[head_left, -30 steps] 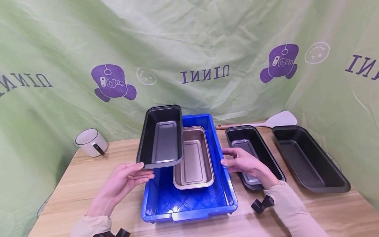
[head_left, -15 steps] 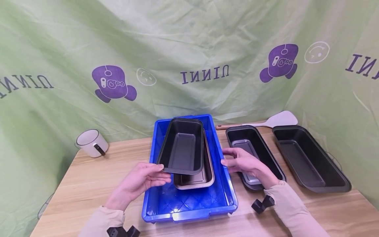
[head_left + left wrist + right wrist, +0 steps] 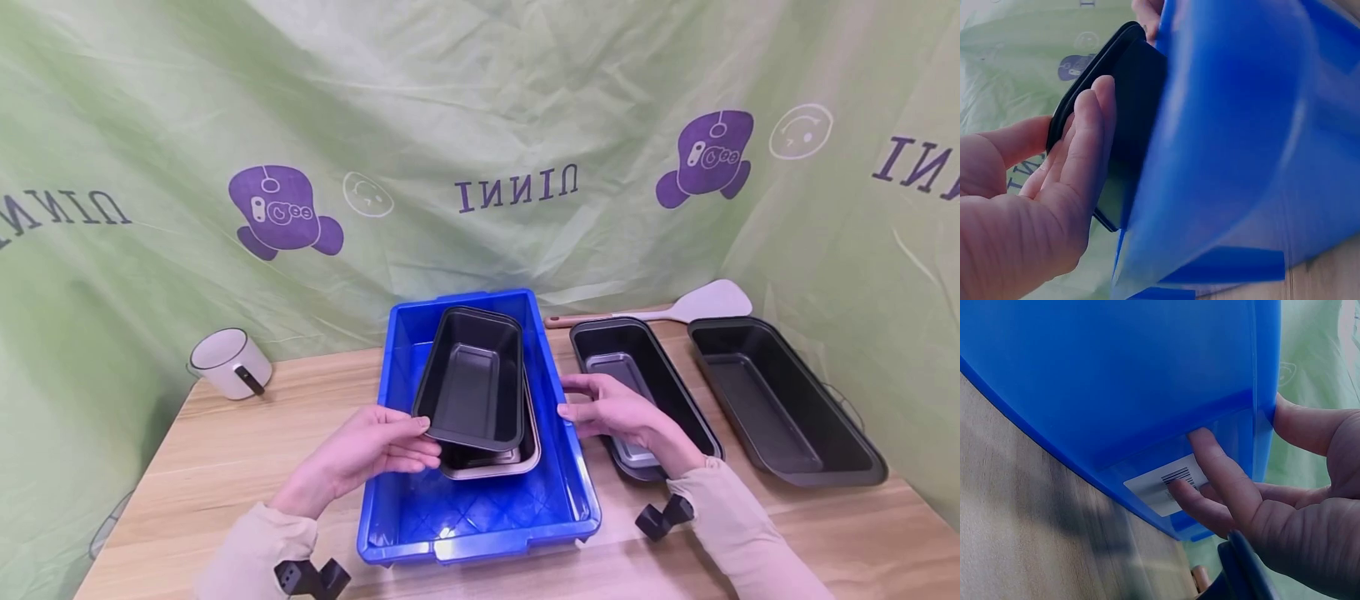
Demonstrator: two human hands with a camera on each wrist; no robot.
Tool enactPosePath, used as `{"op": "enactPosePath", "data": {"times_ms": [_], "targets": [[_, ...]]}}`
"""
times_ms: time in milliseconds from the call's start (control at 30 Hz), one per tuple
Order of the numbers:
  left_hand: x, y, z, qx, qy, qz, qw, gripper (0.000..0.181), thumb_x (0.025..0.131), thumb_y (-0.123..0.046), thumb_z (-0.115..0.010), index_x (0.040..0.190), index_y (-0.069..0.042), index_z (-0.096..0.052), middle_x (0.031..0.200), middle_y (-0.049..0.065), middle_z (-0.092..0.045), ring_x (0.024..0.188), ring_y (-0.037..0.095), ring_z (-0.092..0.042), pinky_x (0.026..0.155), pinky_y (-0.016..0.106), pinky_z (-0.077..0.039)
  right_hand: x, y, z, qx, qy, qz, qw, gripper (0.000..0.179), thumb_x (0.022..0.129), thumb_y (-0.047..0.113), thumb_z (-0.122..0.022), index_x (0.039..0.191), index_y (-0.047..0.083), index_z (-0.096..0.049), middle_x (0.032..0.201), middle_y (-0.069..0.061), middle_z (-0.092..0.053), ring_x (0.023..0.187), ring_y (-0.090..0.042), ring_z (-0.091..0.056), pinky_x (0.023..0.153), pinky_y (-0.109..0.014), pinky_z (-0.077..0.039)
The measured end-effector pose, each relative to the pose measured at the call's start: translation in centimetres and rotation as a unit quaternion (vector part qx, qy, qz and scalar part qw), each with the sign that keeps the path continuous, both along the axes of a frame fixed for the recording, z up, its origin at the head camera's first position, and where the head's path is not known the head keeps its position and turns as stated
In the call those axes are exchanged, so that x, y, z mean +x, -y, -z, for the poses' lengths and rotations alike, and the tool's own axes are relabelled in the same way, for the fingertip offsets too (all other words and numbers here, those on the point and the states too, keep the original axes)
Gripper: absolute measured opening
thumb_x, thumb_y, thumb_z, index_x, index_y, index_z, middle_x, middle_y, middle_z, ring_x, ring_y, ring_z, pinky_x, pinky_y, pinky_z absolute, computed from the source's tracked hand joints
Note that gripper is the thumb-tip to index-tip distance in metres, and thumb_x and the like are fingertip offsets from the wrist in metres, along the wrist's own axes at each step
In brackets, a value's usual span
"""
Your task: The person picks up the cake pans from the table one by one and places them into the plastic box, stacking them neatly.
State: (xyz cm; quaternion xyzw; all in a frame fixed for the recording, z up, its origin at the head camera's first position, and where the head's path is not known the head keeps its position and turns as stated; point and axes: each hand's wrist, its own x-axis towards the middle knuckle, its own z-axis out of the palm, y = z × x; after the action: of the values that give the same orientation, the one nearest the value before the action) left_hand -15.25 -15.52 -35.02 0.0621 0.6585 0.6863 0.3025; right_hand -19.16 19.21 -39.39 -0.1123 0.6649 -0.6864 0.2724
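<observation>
My left hand (image 3: 367,450) pinches the near-left corner of a dark loaf pan (image 3: 472,392), thumb on the rim and fingers beneath. This pan is over a gold-coloured loaf pan (image 3: 487,473) inside a blue plastic bin (image 3: 480,546), covering most of it; whether the two pans touch is unclear. In the left wrist view, the dark pan (image 3: 1132,100) is tilted beside the bin's wall. My right hand (image 3: 618,412) holds the bin's right side. In the right wrist view, its thumb is at the rim and its fingers lie against the outer wall near a barcode label (image 3: 1169,484).
Two more dark loaf pans, one near the bin (image 3: 652,375) and a larger one (image 3: 772,408), stand on the right. Behind them lies a white spatula (image 3: 708,302) with a wooden handle. A white mug (image 3: 228,362) stands at the table's left. Green cloth (image 3: 420,100) hangs behind.
My left hand has moved right and lowered the dark loaf pan from the bin's left edge to over the gold-coloured pan. My right hand has stayed on the bin.
</observation>
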Motion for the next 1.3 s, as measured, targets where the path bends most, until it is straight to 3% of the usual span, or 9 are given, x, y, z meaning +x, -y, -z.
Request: {"op": "enactPosePath", "data": {"times_ms": [100, 300, 500, 667, 933, 1300], "targets": [[0.1, 0.0, -0.2, -0.026, 0.001, 0.008, 0.9996, 0.029, 0.095, -0.015, -0.059, 0.102, 0.012, -0.065, 0.086, 0.015, -0.072, 0.079, 0.021, -0.071, 0.073, 0.028, -0.058, 0.0, 0.0, 0.1, -0.001, 0.003, -0.001, 1.0, 0.071, 0.091, 0.007, -0.063, 0.143, -0.015, -0.021, 0.144, -0.033, -0.031, 0.097, -0.025, -0.065, 0.086, -0.045, -0.054], [0.5, -0.3, -0.1, -0.083, -0.013, 0.017, 0.9963, 0.021, 0.095, -0.014, -0.059, 0.088, 0.004, -0.067, 0.083, 0.015, -0.072, 0.074, 0.018, -0.071, 0.069, 0.029, -0.058, 0.0, 0.0, 0.0, -0.004, -0.001, -0.003, 1.0, 0.072, 0.091, 0.009, -0.064, 0.143, -0.016, -0.021, 0.143, -0.034, -0.032, 0.099, -0.028, -0.065, 0.086, -0.045, -0.054], [0.8, -0.8, -0.3, -0.168, -0.067, 0.015, 0.9834, 0.024, 0.094, -0.009, -0.059, 0.087, 0.013, -0.064, 0.078, 0.019, -0.069, 0.066, 0.018, -0.069, 0.068, 0.037, -0.059, 0.1, 0.0, 0.3, -0.014, 0.006, -0.004, 0.9999, 0.074, 0.09, 0.008, -0.065, 0.143, -0.016, -0.02, 0.142, -0.036, -0.031, 0.102, -0.034, -0.064, 0.086, -0.047, -0.053], [0.9, -1.3, -0.5, -0.214, -0.08, 0.022, 0.9732, 0.024, 0.093, -0.009, -0.061, 0.082, 0.012, -0.065, 0.071, 0.016, -0.069, 0.061, 0.018, -0.068, 0.063, 0.035, -0.059, 0.1, -0.1, 0.2, -0.014, 0.006, -0.002, 0.9999, 0.073, 0.09, 0.008, -0.065, 0.143, -0.016, -0.02, 0.141, -0.037, -0.032, 0.102, -0.034, -0.064, 0.086, -0.047, -0.054], [0.9, -1.7, -0.5, -0.235, -0.084, 0.031, 0.9678, 0.024, 0.092, -0.011, -0.062, 0.079, 0.009, -0.065, 0.07, 0.016, -0.069, 0.06, 0.017, -0.068, 0.057, 0.028, -0.058, 0.0, -0.2, 0.1, -0.012, 0.006, -0.006, 0.9999, 0.073, 0.091, 0.008, -0.064, 0.143, -0.016, -0.02, 0.14, -0.036, -0.035, 0.101, -0.032, -0.064, 0.087, -0.048, -0.053], [1.0, -1.6, -0.1, -0.245, -0.112, 0.036, 0.9625, 0.026, 0.092, -0.012, -0.063, 0.083, 0.012, -0.067, 0.069, 0.011, -0.068, 0.06, 0.017, -0.067, 0.059, 0.031, -0.059, 0.0, -0.2, 0.1, -0.009, -0.001, -0.01, 0.9999, 0.074, 0.091, 0.009, -0.064, 0.143, -0.016, -0.019, 0.138, -0.034, -0.037, 0.099, -0.028, -0.065, 0.087, -0.047, -0.053]]}}
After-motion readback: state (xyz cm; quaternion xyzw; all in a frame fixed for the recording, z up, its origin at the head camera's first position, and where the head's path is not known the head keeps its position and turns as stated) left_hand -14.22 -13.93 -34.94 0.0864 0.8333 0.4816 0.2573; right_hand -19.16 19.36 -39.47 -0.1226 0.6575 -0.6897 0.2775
